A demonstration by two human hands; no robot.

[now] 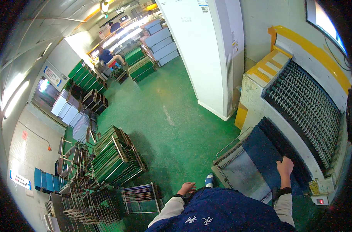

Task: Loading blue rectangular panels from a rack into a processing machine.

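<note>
My right hand [284,166] is closed at the edge of a flat dark blue panel [261,145]. That panel leans in a metal rack [237,172] with coiled springs along its sides, and several more dark panels [278,133] stand tightly behind it. Close to my body on the left, my left hand [187,188] hangs with its fingers loosely bent and apart, with nothing visible in it. To the right of the rack is a machine with a sloping bed of rollers [305,106].
A tall white cabinet [206,58] stands ahead. Racks of green panels [116,156] and an empty-looking wire rack [141,197] are to my left. Grey bins [160,42] stack farther back, near a seated person [106,56]. A switch box [320,201] sits low on the right.
</note>
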